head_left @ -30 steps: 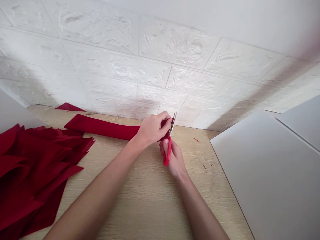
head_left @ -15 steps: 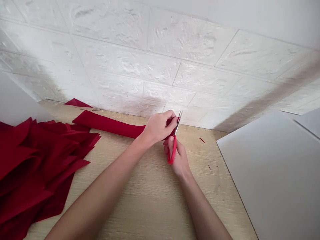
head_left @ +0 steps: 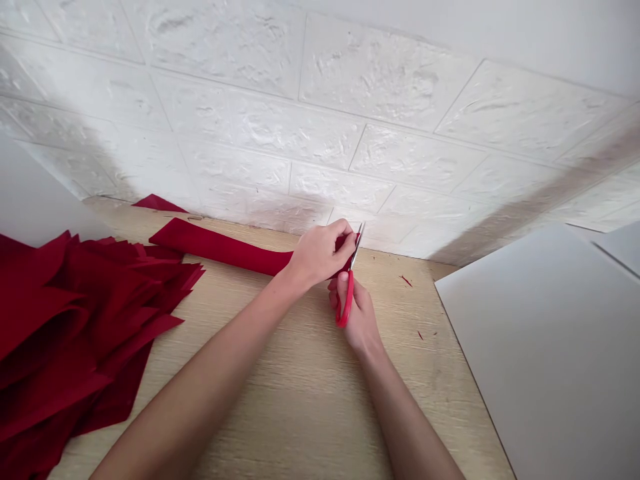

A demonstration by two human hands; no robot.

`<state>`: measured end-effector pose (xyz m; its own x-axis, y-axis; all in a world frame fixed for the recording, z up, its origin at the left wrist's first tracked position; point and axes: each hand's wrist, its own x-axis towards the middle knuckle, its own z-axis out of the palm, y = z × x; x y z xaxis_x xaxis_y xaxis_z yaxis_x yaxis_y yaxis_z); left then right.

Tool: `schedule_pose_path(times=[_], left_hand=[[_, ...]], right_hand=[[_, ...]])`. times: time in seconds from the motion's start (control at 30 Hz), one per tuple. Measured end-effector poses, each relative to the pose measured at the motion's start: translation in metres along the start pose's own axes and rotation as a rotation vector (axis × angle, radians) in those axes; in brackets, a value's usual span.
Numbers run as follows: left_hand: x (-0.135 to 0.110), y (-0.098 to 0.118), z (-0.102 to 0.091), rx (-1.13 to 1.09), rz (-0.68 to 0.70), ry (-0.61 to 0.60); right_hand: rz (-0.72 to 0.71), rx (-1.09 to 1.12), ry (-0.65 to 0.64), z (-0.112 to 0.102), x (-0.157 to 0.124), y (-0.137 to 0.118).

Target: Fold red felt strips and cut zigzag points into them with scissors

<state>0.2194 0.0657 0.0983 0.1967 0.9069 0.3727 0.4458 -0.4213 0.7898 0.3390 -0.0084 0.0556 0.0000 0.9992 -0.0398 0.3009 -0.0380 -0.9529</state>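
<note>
My left hand (head_left: pixel 323 252) is closed on the right end of a long dark red fabric strip (head_left: pixel 225 252), pinching it between thumb and fingers. The rest of the strip runs left across the wooden tabletop. Red-handled scissors (head_left: pixel 346 300) are gripped in my right hand (head_left: pixel 357 313), just below the left one. Their metal blades point up and away, at the strip's right end, beside my left fingertips. Whether the blades are closed on the fabric is hard to make out.
A large loose heap of red fabric pieces (head_left: pixel 100 333) lies on the left. One more red piece (head_left: pixel 157 203) rests against the white brick-pattern wall (head_left: pixel 270 127). Small red scraps (head_left: pixel 406 281) dot the wooden tabletop (head_left: pixel 300 400). A white panel (head_left: pixel 545 347) stands at the right.
The view has shifted very slightly. Both hands, the scissors and the strip keep almost the same positions.
</note>
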Motion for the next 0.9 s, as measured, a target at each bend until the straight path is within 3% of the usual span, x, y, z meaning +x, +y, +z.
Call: schedule_pose_path(times=[0.9], left_hand=[[-0.0007, -0.0009, 0.0034, 0.003, 0.004, 0.014]], right_hand=[[0.001, 0.059, 0.019, 0.0001, 0.0021, 0.0051]])
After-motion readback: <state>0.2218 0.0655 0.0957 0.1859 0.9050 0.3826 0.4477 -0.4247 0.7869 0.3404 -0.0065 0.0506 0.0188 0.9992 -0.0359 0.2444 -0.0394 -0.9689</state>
